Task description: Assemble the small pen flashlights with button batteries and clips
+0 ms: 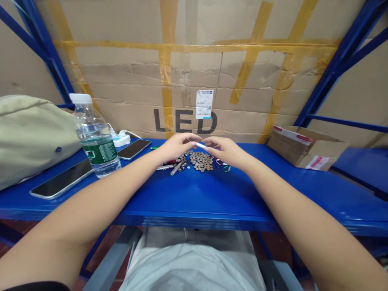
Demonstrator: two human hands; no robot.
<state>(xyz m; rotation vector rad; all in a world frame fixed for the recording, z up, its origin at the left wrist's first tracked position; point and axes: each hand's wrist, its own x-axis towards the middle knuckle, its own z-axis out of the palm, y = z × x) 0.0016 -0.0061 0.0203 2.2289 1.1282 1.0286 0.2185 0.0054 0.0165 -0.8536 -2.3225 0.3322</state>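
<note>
Tube (200,145), white and slim, is held above the back half of a blue table (188,198), slightly tilted. The left hand (178,146) is partly curled, its thumb and fingertips pinching one end; the right hand (226,150), likewise half closed, grips the other. Below lie a pile of small grey discs (201,161), with metal cylinders (176,168) to the left and coloured clips (226,167) to the right. The table surface is smooth and glossy. Its left side carries a bag (36,137), a bottle (101,151) upright with a white cap, two phones (63,180) and a white adapter (121,140). An open carton (291,150) stands at right. Behind, a cardboard panel (127,89) bears yellow tape, a label (204,104) and "LED" lettering, between blue posts (336,64). Reddish floor (117,242) shows beneath.
</note>
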